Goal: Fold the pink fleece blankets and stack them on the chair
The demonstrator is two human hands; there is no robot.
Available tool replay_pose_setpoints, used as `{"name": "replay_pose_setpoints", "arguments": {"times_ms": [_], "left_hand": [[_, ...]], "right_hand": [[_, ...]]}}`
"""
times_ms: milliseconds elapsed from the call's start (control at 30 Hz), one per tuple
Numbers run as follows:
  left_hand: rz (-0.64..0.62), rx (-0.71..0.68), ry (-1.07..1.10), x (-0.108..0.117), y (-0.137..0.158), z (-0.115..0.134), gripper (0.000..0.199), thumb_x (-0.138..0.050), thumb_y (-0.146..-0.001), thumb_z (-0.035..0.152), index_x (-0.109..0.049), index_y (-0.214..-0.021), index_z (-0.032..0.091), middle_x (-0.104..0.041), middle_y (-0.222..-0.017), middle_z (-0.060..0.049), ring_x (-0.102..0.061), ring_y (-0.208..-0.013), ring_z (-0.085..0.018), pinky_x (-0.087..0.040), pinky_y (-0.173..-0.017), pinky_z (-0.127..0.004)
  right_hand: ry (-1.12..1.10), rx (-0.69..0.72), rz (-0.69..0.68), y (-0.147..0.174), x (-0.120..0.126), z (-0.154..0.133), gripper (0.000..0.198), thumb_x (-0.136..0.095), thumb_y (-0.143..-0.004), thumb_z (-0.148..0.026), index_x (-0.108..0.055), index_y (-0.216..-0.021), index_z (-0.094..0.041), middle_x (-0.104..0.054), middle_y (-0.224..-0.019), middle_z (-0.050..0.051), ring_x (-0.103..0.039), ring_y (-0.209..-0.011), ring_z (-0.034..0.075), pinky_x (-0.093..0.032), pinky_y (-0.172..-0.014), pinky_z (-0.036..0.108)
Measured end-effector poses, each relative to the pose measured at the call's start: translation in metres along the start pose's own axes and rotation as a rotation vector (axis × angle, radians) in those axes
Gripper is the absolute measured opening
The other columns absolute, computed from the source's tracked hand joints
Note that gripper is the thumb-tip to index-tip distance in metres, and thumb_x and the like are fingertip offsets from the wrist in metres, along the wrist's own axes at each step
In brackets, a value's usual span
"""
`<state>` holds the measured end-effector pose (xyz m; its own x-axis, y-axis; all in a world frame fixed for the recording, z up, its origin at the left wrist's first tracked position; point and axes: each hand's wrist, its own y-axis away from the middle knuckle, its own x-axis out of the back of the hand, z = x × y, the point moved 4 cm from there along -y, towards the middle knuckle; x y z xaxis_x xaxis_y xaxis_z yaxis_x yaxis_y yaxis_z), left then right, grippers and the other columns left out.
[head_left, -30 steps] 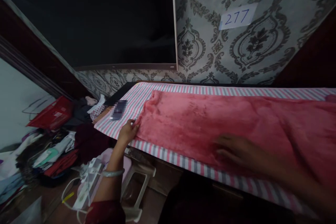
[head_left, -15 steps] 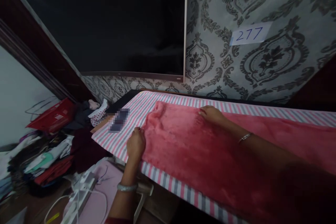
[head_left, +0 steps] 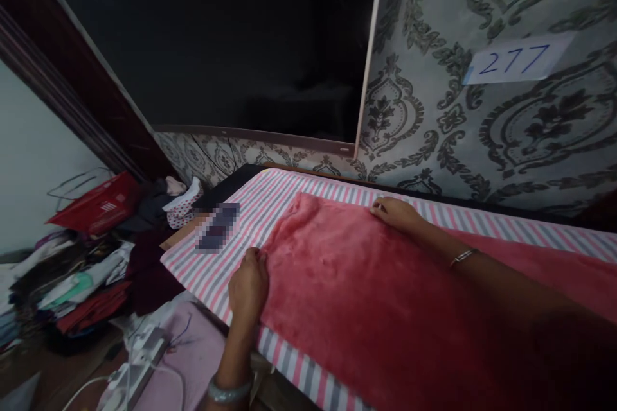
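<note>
A pink plush garment point(head_left: 337, 282) lies spread lengthwise on an ironing board point(head_left: 263, 205) with a pink, grey and white striped cover. Its left end is gathered and slightly wrinkled, like an elastic waistband; I cannot tell for sure what kind of garment it is. At the near left corner, my left hand point(head_left: 248, 282) has its fingers closed on the garment's edge. My right hand point(head_left: 398, 213) pinches the far edge, a little to the right of the gathered end. The sleeve side of my right arm is dark and hides part of the cloth.
A blurred-out dark object point(head_left: 218, 228) lies on the board's left end. Piled clothes point(head_left: 87, 282) and a red bag point(head_left: 103, 202) are on the left. A power strip point(head_left: 137, 363) with white cables sits below. Behind is a large TV point(head_left: 216, 45).
The gathered left end is flatter and straighter than before. My left hand has shifted slightly nearer, still at the edge. The view has turned a little to the left.
</note>
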<state>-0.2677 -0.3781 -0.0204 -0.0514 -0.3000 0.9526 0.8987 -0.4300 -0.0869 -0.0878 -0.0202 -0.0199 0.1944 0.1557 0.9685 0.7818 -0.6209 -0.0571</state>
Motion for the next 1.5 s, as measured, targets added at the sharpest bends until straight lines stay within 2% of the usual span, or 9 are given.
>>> {"name": "replay_pose_setpoints", "arguments": {"times_ms": [133, 300, 500, 700, 767, 967, 1100, 1333, 1500], "left_hand": [[-0.004, 0.007, -0.012, 0.000, 0.003, -0.001, 0.029, -0.037, -0.103, 0.039, -0.055, -0.115, 0.019, -0.076, -0.097, -0.013, -0.074, -0.091, -0.031, -0.044, -0.071, -0.035], [-0.005, 0.001, -0.026, -0.002, 0.004, -0.003, 0.025, -0.038, -0.103, 0.038, -0.054, -0.111, 0.021, -0.075, -0.091, -0.011, -0.074, -0.087, -0.029, -0.040, -0.067, -0.033], [0.001, -0.001, 0.010, -0.006, 0.004, -0.006, 0.021, -0.040, -0.104, 0.037, -0.053, -0.108, 0.021, -0.074, -0.085, -0.008, -0.073, -0.082, -0.026, -0.036, -0.065, -0.031], [-0.013, 0.035, 0.025, -0.008, 0.006, -0.008, 0.023, -0.039, -0.104, 0.038, -0.053, -0.110, 0.022, -0.074, -0.085, -0.007, -0.073, -0.082, -0.027, -0.035, -0.064, -0.031], [-0.007, 0.042, 0.044, -0.009, 0.005, -0.009, 0.024, -0.039, -0.104, 0.038, -0.054, -0.113, 0.022, -0.075, -0.088, -0.008, -0.074, -0.083, -0.027, -0.036, -0.064, -0.031], [0.010, 0.045, 0.085, -0.010, 0.003, -0.009, 0.030, -0.041, -0.104, 0.038, -0.055, -0.124, 0.021, -0.077, -0.107, -0.010, -0.074, -0.092, -0.027, -0.043, -0.071, -0.032], [0.003, 0.061, 0.075, -0.009, 0.003, -0.009, 0.036, -0.039, -0.103, 0.040, -0.055, -0.129, 0.020, -0.077, -0.107, -0.013, -0.074, -0.095, -0.029, -0.046, -0.074, -0.035], [0.012, 0.034, 0.080, -0.007, 0.002, -0.007, 0.039, -0.039, -0.102, 0.042, -0.057, -0.128, 0.020, -0.077, -0.103, -0.014, -0.074, -0.093, -0.031, -0.047, -0.075, -0.036], [0.010, -0.003, 0.055, -0.005, 0.002, 0.001, 0.039, -0.043, -0.101, 0.042, -0.057, -0.129, 0.019, -0.077, -0.105, -0.015, -0.073, -0.097, -0.031, -0.048, -0.079, -0.036]], "right_hand": [[-0.083, 0.165, -0.006, -0.034, -0.009, -0.058, 0.030, -0.048, -0.100, -0.031, -0.073, -0.110, -0.018, -0.072, -0.115, 0.012, -0.065, -0.107, 0.022, -0.044, -0.087, 0.028], [-0.148, 0.228, 0.004, -0.074, -0.025, -0.123, 0.031, -0.048, -0.101, -0.034, -0.071, -0.116, -0.019, -0.072, -0.119, 0.009, -0.065, -0.108, 0.019, -0.043, -0.085, 0.024], [-0.147, 0.234, 0.009, -0.094, -0.034, -0.157, 0.019, -0.060, -0.095, -0.032, -0.074, -0.094, -0.020, -0.075, -0.101, 0.006, -0.066, -0.094, 0.019, -0.040, -0.074, 0.025], [-0.114, 0.069, 0.129, -0.105, -0.040, -0.152, 0.028, -0.042, -0.104, -0.027, -0.065, -0.115, -0.018, -0.072, -0.115, 0.014, -0.065, -0.103, 0.024, -0.041, -0.075, 0.029], [-0.100, 0.037, 0.119, -0.110, -0.045, -0.149, 0.025, -0.045, -0.104, -0.028, -0.066, -0.114, -0.018, -0.072, -0.115, 0.014, -0.065, -0.104, 0.025, -0.041, -0.076, 0.029], [-0.081, 0.059, 0.025, -0.119, -0.055, -0.147, 0.023, -0.050, -0.102, -0.032, -0.068, -0.109, -0.021, -0.072, -0.119, 0.012, -0.065, -0.109, 0.024, -0.043, -0.080, 0.029], [-0.105, 0.108, -0.033, -0.121, -0.048, -0.142, 0.027, -0.047, -0.103, -0.034, -0.069, -0.108, -0.020, -0.072, -0.118, 0.010, -0.065, -0.106, 0.021, -0.042, -0.079, 0.026], [-0.120, 0.131, -0.136, -0.091, -0.023, -0.094, 0.033, -0.051, -0.099, -0.043, -0.072, -0.092, -0.018, -0.074, -0.100, 0.007, -0.065, -0.089, 0.020, -0.041, -0.069, 0.024], [0.010, 0.139, -0.173, -0.066, -0.021, -0.062, 0.029, -0.061, -0.091, -0.045, -0.069, -0.092, -0.017, -0.072, -0.098, 0.010, -0.063, -0.085, 0.023, -0.039, -0.066, 0.028]]}}
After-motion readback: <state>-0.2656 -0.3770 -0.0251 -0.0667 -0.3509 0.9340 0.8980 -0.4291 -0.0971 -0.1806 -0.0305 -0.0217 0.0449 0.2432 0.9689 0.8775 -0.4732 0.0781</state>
